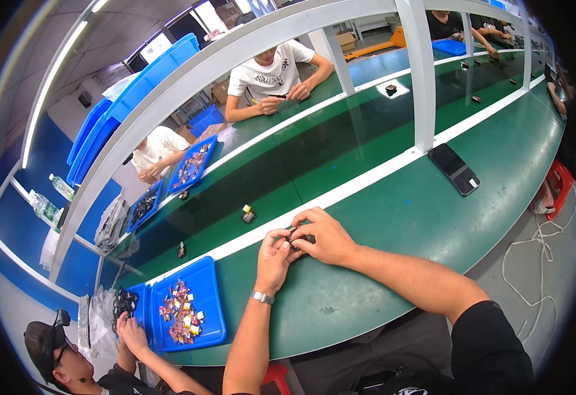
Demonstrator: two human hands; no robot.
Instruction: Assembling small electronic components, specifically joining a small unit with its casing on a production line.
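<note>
Over the green table [354,276], my two hands meet in front of me around a small dark part [292,239]. It is mostly covered by fingers, so its kind does not show. My left hand [275,261], with a metal-banded watch at the wrist, holds it from the left, fingers closed. From the right, my right hand [324,238] pinches the same part between thumb and fingers. Beyond them, on the dark green belt, lies a small black piece with a yellow top [248,214].
At the left stands a blue tray [217,296] of small red, yellow and white pieces, beside a co-worker's hands [132,331]. A black phone [454,169] lies at the right. White posts [419,79] rise along the belt. Co-workers sit across it near more blue trays [192,163].
</note>
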